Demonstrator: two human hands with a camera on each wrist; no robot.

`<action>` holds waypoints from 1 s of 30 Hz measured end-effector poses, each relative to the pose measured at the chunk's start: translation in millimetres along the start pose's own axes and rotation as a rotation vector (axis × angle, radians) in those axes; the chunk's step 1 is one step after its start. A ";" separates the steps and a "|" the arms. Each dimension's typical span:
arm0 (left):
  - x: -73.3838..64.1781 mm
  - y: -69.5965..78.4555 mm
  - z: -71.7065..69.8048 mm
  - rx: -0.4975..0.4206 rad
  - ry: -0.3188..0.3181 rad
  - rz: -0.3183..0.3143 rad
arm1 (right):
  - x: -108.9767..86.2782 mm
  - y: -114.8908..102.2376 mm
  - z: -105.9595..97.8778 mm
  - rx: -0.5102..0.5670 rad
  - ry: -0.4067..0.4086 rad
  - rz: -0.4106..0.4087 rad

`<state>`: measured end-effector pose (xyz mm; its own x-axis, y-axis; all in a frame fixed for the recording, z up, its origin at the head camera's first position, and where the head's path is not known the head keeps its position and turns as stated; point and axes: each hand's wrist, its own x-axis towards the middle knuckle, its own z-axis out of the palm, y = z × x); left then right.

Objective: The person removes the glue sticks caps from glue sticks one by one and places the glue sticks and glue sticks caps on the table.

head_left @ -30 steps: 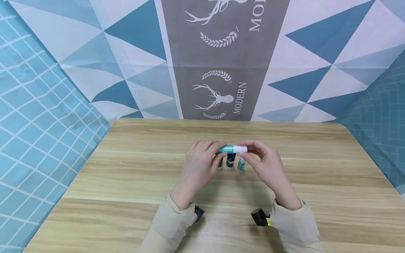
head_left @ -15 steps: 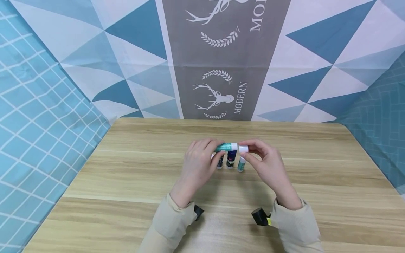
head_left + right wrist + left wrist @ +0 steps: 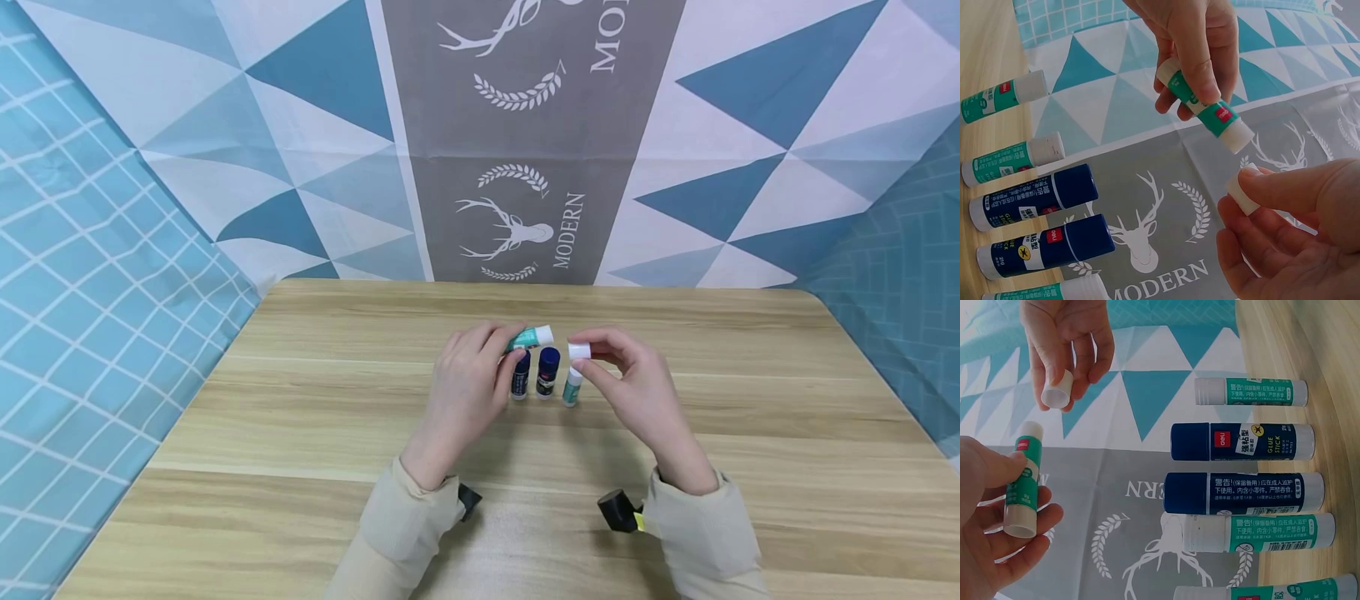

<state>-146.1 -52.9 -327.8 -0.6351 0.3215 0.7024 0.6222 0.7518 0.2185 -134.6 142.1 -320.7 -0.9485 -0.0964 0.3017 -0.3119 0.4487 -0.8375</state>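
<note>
My left hand pinches a green glue stick between thumb and fingers, its white end tilted up to the right in the head view. Its white cap is off, pinched by my right hand a short way to the right. Below the hands, two navy glue sticks and a smaller green glue stick stand upright on the table. Two more green glue sticks stand in the same row in the left wrist view; my left hand hides them in the head view.
The wooden table reaches back to a wall covering with triangles and deer prints. A blue checked sheet borders the left side. Black camera mounts stick out at both wrists, above the tabletop.
The white cap has come off the green glue stick. My left hand has tilted the stick and drawn it away to the left; the right hand keeps the cap nearly in place.
</note>
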 end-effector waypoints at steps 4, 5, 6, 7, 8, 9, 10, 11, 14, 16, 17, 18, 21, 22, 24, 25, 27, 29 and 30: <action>0.3 -0.6 -0.5 -0.009 0.003 -0.005 | 0.3 0.9 -0.5 -0.004 0.000 0.004; 0.3 -0.9 -0.7 -0.013 0.004 -0.010 | 0.4 1.3 -0.7 -0.005 0.001 0.005; 0.3 -1.4 -0.9 -0.017 0.005 -0.016 | 0.4 1.5 -0.9 -0.006 0.001 0.007; 0.4 -2.1 -1.2 -0.022 0.008 -0.022 | 0.4 1.8 -1.1 -0.008 0.002 0.009; 0.5 -2.7 -1.7 -0.025 0.011 -0.029 | 0.4 2.0 -1.4 -0.012 0.003 0.011; 0.5 -3.5 -2.2 -0.027 0.014 -0.035 | 0.4 2.2 -1.8 -0.014 0.004 0.012; 0.6 -4.2 -2.7 -0.029 0.019 -0.041 | 0.5 2.4 -2.1 -0.017 0.005 0.014; 0.7 -4.9 -3.0 -0.033 0.023 -0.044 | 0.5 2.6 -2.5 -0.020 0.006 0.015; 1.3 -7.2 -3.4 -0.035 0.033 -0.044 | 0.5 3.0 -3.3 -0.027 0.009 0.015; 1.7 -8.6 -3.2 -0.039 0.036 -0.046 | 0.6 3.0 -3.6 -0.031 0.012 0.013; 1.9 -9.2 -3.0 -0.043 0.038 -0.048 | 0.7 3.1 -3.7 -0.033 0.012 0.012; 1.9 -9.8 -3.1 -0.045 0.042 -0.052 | 0.8 3.2 -3.8 -0.035 0.013 0.012; 1.6 -11.6 -3.6 -0.053 0.053 -0.069 | 1.3 4.0 -4.3 -0.048 0.014 0.011; 1.5 -12.3 -3.8 -0.053 0.056 -0.075 | 1.5 4.4 -4.5 -0.052 0.015 0.011; 1.3 -13.7 -4.3 -0.049 0.060 -0.081 | 1.7 5.4 -5.2 -0.062 0.021 0.014; 1.3 -14.5 -4.3 -0.048 0.060 -0.084 | 1.8 6.0 -5.6 -0.069 0.026 0.014; 1.5 -16.2 -4.4 -0.043 0.058 -0.086 | 2.1 7.1 -6.4 -0.079 0.035 0.016; 1.7 -18.0 -4.6 -0.039 0.055 -0.091 | 2.3 8.1 -7.0 -0.091 0.042 0.023; 1.6 -19.0 -4.9 -0.036 0.053 -0.096 | 2.4 8.6 -7.3 -0.096 0.044 0.024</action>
<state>-156.8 -69.5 -327.5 -0.6682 0.2176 0.7115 0.5761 0.7565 0.3096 -139.2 152.2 -323.9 -0.9518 -0.0463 0.3033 -0.2803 0.5337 -0.7979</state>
